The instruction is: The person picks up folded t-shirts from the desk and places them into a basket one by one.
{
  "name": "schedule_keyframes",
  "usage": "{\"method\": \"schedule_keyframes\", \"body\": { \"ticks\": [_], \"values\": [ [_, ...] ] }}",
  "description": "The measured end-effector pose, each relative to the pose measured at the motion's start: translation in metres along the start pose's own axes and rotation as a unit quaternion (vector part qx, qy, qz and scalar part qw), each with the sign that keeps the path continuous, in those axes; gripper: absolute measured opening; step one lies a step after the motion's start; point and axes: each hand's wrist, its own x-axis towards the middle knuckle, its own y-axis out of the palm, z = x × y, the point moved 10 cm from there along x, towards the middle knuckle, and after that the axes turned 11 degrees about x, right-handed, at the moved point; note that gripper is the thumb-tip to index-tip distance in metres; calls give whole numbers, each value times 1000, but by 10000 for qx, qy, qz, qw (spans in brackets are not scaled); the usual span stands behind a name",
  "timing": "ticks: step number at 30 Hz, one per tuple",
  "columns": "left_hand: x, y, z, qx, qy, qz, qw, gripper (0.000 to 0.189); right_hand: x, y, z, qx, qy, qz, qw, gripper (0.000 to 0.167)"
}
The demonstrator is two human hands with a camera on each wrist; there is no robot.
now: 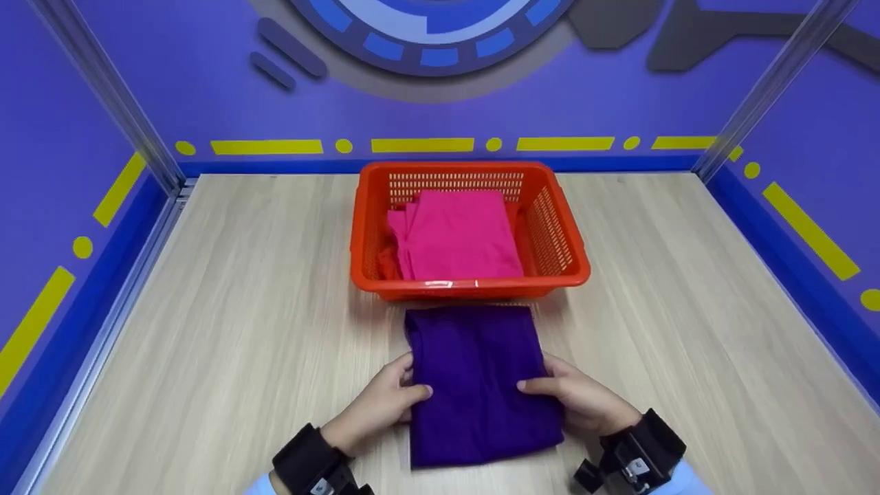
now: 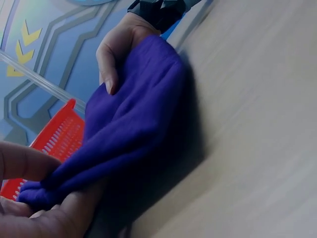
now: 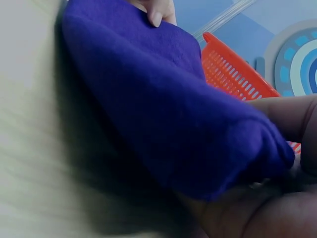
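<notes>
Between my two hands is a folded purple cloth (image 1: 481, 392), held just in front of the basket. My left hand (image 1: 380, 401) grips its left edge, thumb on top and fingers underneath. On the opposite edge my right hand (image 1: 584, 397) holds it the same way. Both wrist views show the purple cloth (image 2: 133, 99) raised off the table, with a shadow below it. A red-orange plastic basket (image 1: 469, 282) stands behind, and in it lies a folded pink cloth (image 1: 462, 237). Some red fabric (image 1: 389, 265) shows beside the pink cloth at the basket's left.
The light wood tabletop (image 1: 261, 309) spreads to both sides of the basket. Blue printed panels (image 1: 206, 82) wall in the back and sides, with metal posts (image 1: 124, 103) at the corners. Black straps with small devices (image 1: 636, 457) sit on both wrists.
</notes>
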Motion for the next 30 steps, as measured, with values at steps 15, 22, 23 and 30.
{"method": "schedule_keyframes", "body": {
  "ticks": [15,22,23,30],
  "values": [
    [-21,4,-33,337,446,482,9973,65,-20,33,12,-124,23,706,9974,69],
    [-33,-2,-66,235,653,447,9966,60,-38,48,45,-111,-291,925,9952,57],
    [-34,-3,-71,246,669,411,9966,60,-40,50,50,-106,-358,921,9951,56],
    [-39,-11,-113,531,1117,250,9920,62,-46,63,89,-118,-859,859,9925,50]
  ]
}}
